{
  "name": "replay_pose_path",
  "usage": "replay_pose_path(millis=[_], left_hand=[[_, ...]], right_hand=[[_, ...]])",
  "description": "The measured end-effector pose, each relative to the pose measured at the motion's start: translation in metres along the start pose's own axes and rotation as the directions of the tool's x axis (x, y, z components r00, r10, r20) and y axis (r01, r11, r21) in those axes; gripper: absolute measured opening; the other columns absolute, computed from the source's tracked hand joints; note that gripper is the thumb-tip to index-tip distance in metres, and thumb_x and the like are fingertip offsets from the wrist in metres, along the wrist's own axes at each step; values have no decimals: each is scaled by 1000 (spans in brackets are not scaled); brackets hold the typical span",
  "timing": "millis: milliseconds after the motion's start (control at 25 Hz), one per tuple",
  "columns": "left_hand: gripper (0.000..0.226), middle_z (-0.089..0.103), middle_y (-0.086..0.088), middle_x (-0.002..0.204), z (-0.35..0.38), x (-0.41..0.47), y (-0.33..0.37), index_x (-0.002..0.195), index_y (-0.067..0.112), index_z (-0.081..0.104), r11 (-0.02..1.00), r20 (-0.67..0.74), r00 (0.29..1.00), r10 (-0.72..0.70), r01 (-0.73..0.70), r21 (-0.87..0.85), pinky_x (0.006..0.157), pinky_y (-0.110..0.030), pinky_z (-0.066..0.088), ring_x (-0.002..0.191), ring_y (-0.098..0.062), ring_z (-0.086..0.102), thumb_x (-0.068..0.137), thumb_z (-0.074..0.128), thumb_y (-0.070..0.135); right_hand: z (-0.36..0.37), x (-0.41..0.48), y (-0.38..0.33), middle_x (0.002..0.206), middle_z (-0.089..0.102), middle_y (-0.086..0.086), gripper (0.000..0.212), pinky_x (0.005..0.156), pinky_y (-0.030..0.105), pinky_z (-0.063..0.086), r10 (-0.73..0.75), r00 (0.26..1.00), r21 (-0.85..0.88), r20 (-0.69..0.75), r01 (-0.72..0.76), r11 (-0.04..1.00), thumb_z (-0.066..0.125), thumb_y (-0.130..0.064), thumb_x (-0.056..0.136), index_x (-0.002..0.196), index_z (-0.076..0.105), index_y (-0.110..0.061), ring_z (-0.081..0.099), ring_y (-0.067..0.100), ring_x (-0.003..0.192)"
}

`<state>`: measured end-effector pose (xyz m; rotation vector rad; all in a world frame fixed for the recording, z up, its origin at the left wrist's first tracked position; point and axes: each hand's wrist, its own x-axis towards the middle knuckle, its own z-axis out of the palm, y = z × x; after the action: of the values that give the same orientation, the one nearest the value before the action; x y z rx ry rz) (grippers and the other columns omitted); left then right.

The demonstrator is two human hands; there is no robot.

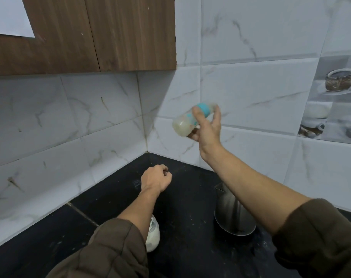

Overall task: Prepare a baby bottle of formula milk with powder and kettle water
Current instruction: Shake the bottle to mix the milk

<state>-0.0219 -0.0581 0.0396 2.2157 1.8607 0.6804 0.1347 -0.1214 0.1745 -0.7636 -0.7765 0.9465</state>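
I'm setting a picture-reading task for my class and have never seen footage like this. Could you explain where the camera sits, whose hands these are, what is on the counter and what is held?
There is no machine: a person wears one camera on the head, looking down at their own arms. The right hand grips a baby bottle of milky liquid, tilted sideways in the air and blurred. The left hand is curled, nothing visible in it. On the black counter stand a steel kettle and a white container, partly hidden by the left arm.
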Motion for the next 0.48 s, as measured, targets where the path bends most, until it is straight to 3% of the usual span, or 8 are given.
replay_pose_path(millis=[80, 120, 160, 280, 320, 400, 480], left_hand=[[36, 74, 7, 117, 1, 0, 4, 134, 30, 67, 1000, 13, 1000, 14, -14, 7, 90, -33, 52, 111, -19, 67, 100, 59, 36], [36, 74, 7, 117, 1, 0, 6, 134, 30, 67, 1000, 17, 1000, 21, -21, 7, 90, -33, 52, 111, -18, 67, 100, 59, 36], [36, 74, 7, 117, 1, 1, 8, 134, 30, 67, 1000, 19, 999, 26, -26, 5, 90, -33, 51, 112, -19, 67, 100, 58, 36], [36, 75, 7, 114, 2, -1, 10, 132, 32, 69, 1000, 4, 1000, 26, -26, 5, 90, -33, 51, 112, -21, 67, 98, 56, 35], [37, 75, 7, 114, 1, -2, 10, 131, 32, 69, 1000, 2, 1000, 24, -24, 10, 90, -33, 51, 112, -21, 67, 97, 56, 35], [37, 75, 7, 115, -1, -3, 8, 132, 31, 69, 1000, 9, 1000, 19, -19, 20, 91, -33, 52, 112, -21, 67, 98, 56, 35], [37, 75, 6, 115, 0, -2, 6, 134, 30, 67, 1000, 33, 999, 22, -23, 21, 90, -34, 53, 111, -20, 67, 99, 58, 35]], right_hand=[[-1, -15, 9, 126, 68, 10, 82, 65, 37, 63, 51, 965, -279, 258, 24, 960, 78, -26, 95, 161, 31, -40, 78, 27, 97], [-3, -17, 13, 122, 70, 9, 81, 65, 37, 63, 53, 949, -316, 310, 50, 947, 78, -25, 95, 160, 32, -40, 77, 27, 98], [-3, -16, 12, 120, 70, 7, 81, 66, 38, 63, 28, 959, -267, 282, 51, 962, 78, -25, 95, 160, 33, -39, 77, 29, 100], [-5, 2, 3, 127, 63, 5, 81, 68, 40, 65, 19, 994, 117, -104, -7, 993, 77, -30, 96, 161, 29, -38, 76, 34, 103], [-7, 8, 1, 131, 61, 7, 81, 68, 40, 66, 36, 986, 197, -160, -4, 980, 77, -31, 97, 161, 28, -37, 76, 33, 101], [-12, 6, 3, 133, 62, 10, 78, 67, 40, 65, 48, 997, 99, -60, -42, 994, 77, -32, 96, 159, 31, -35, 77, 29, 94], [-15, -4, 10, 128, 66, 11, 79, 63, 38, 63, 86, 980, -177, 178, -54, 983, 79, -29, 95, 159, 34, -35, 78, 26, 88]])
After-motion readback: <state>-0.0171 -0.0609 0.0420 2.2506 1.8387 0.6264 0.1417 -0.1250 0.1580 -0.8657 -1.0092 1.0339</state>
